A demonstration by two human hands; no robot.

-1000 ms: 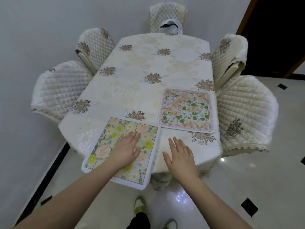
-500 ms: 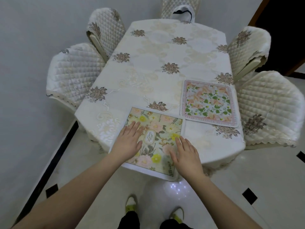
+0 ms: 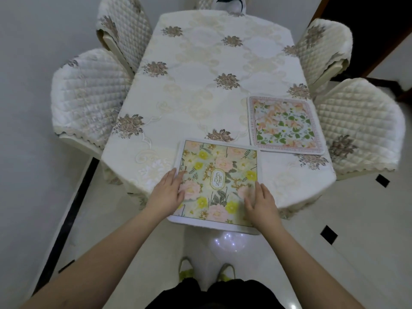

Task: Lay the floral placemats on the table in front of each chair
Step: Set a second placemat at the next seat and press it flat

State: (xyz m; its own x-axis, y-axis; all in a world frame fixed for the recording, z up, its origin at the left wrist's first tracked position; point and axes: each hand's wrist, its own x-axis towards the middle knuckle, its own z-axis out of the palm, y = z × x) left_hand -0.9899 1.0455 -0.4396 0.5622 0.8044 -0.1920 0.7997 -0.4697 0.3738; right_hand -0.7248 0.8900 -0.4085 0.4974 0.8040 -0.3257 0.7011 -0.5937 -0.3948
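Under the flat, unclenched fingers of the left hand [image 3: 166, 194] and right hand [image 3: 261, 202], the yellow-flowered placemat [image 3: 217, 179] overhangs the table [image 3: 200, 90] edge; beyond the right fingertips a pink-bordered placemat [image 3: 284, 126] lies placed, and the other chairs' places remain unserved.

A cream tablecloth [image 3: 200, 70] embroidered with brown flower clusters drapes over the tabletop and falls past its near edge. A white bag with a black handle [image 3: 229, 3] sits at the far end, partly cut off by the top of the frame. Glossy pale floor tiles [image 3: 347, 221] with small black diamond insets surround the furniture, and a black border strip [image 3: 66, 217] runs along the foot of the plain white wall [image 3: 33, 30] on the left. A dark doorway with a wooden frame [image 3: 379, 36] opens at upper right. Green-trimmed slippers [image 3: 185, 269] show at the bottom.
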